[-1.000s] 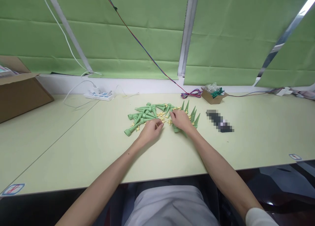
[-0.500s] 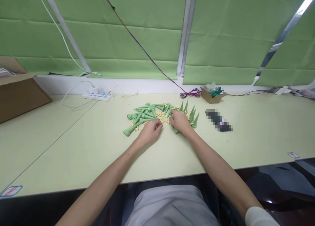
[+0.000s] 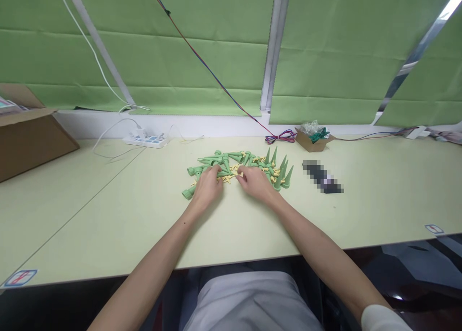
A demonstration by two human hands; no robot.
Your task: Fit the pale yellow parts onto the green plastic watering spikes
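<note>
Green cone-shaped pieces point(image 3: 223, 160) lie in a loose pile on the pale table point(image 3: 238, 230), mixed with small yellow pieces point(image 3: 227, 179). My left hand point(image 3: 209, 185) reaches over the left part of the pile, its fingers curled around a green cone. Across a small gap, my right hand point(image 3: 254, 181) has thumb and fingertips close together by the yellow pieces; whatever they pinch is too small to make out. Several green cones point(image 3: 283, 170) stand upright just right of my right hand, with yellow pieces among them.
At the far left is a cardboard box point(image 3: 32, 138). A power strip point(image 3: 146, 139) with white cables lies near the wall. Behind and right of the pile are a coiled cable point(image 3: 281, 136), a small carton point(image 3: 312, 141) with plastic wrap, and a blurred dark object point(image 3: 321, 177).
My left hand has moved left onto the green cones. My right hand has shifted left, away from the upright cones, toward the yellow pieces in the middle.
</note>
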